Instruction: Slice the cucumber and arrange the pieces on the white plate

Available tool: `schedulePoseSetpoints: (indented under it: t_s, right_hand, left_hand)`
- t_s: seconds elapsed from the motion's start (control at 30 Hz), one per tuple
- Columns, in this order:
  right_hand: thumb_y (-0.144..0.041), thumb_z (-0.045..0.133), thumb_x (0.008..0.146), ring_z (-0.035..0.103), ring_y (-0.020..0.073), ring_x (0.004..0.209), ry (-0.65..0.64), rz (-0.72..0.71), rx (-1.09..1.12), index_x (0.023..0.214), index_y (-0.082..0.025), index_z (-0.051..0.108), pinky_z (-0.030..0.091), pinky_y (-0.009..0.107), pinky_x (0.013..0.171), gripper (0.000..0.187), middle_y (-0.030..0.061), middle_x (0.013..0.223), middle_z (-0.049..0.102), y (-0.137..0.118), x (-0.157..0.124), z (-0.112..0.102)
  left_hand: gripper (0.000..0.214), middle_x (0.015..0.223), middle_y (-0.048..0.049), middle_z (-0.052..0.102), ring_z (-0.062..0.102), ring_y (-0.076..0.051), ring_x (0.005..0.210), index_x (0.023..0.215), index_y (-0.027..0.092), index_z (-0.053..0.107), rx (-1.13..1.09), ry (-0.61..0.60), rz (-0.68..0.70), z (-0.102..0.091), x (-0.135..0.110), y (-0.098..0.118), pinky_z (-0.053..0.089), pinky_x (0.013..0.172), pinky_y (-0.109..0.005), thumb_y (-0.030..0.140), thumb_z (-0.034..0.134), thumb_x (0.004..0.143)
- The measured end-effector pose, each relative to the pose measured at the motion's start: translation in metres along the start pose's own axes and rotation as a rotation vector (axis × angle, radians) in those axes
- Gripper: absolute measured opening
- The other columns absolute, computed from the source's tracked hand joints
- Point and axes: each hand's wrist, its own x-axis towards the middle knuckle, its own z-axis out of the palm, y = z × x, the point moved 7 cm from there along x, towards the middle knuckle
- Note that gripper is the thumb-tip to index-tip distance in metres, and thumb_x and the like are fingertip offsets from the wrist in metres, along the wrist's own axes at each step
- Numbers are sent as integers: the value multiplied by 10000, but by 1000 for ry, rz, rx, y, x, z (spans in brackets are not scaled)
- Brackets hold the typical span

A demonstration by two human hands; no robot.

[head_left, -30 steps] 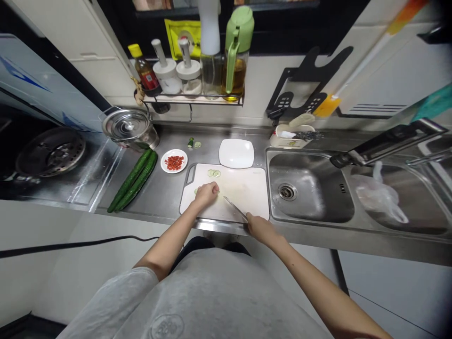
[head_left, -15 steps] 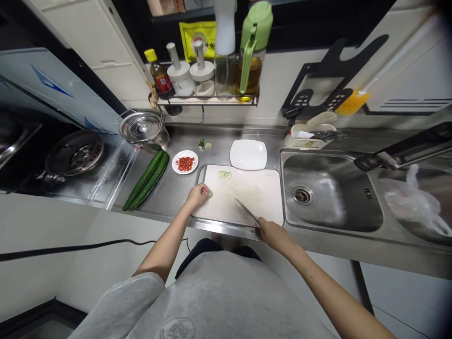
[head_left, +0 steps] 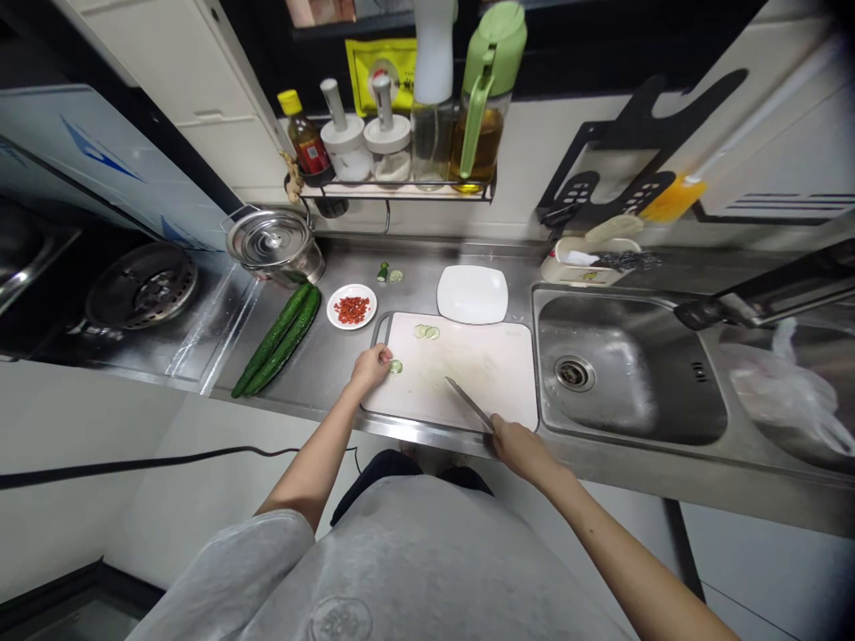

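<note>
A white cutting board [head_left: 481, 374] lies on the steel counter in front of me. My left hand [head_left: 371, 366] rests at the board's left edge, fingers curled, right beside a cucumber slice [head_left: 396, 366]; whether it grips anything I cannot make out. Two more cucumber slices [head_left: 426, 332] lie near the board's far edge. My right hand [head_left: 517, 447] is closed on the handle of a knife [head_left: 469, 403], whose blade angles over the board's near side.
Two whole cucumbers [head_left: 277, 339], a small dish of chopped red chili [head_left: 351, 307], a cucumber end with a slice [head_left: 386, 271], a lidded steel pot [head_left: 272, 243] and a white plate [head_left: 472, 294] stand behind the board. The sink [head_left: 628, 378] is right, the stove burner [head_left: 142, 287] left.
My left hand has slid from the middle-left of the board to its left edge, uncovering a cucumber slice. The knife hand has barely moved. The view has shifted slightly.
</note>
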Motion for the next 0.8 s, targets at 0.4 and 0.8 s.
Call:
schedulePoseSetpoints:
  t_s: [0.4,0.8]
  right_hand:
    - [-131,337,893,636,215,855,-23,12,-7,1067,-165,494,300,263,621,237,130,927,662,1,0,-2]
    - [-300,308,961,635,211,831,180,165,136,1127,-191,463,287,262,614,252,103,905,675,21,1,-4]
  left_hand:
    - [162,872,-24,678,586,-134,790,878,189,675,47,13,-13,-5,-2,5,427,751,-239,213,603,736]
    - [285,992,-48,613,568,-172,921,1091,240,632,79,73,127,19,31,84,411,861,-297,263,536,824]
